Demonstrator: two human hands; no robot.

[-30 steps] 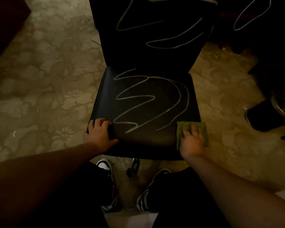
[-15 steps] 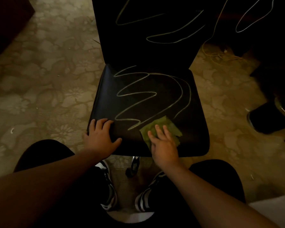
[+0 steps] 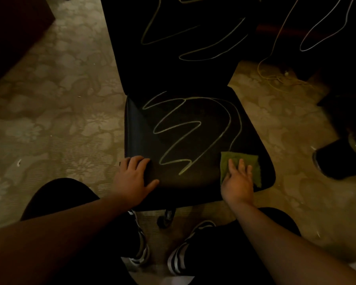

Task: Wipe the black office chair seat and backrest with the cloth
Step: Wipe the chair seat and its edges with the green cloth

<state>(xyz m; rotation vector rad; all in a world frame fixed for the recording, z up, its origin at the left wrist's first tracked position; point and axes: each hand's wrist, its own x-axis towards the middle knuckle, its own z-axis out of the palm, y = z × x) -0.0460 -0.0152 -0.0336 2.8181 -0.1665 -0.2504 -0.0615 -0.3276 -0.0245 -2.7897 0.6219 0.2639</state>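
Observation:
The black office chair stands in front of me, its seat (image 3: 193, 177) marked with pale zigzag chalk lines (image 3: 179, 130). The backrest (image 3: 173, 64) above carries similar scribbles. A green cloth (image 3: 249, 161) lies flat on the seat's front right corner. My right hand (image 3: 237, 179) presses down on it with fingers spread. My left hand (image 3: 133, 177) grips the seat's front left corner, fingers curled over the edge and thumb on top.
Patterned beige carpet (image 3: 56, 128) surrounds the chair. A yellow cable (image 3: 275, 77) trails on the floor at the right rear. Dark objects (image 3: 341, 159) sit at the right edge. A chair caster (image 3: 167, 219) and my striped shoes (image 3: 142, 249) are below the seat.
My right hand slid the cloth from the seat's front middle back to the front right corner. The left hand kept its hold on the front left corner.

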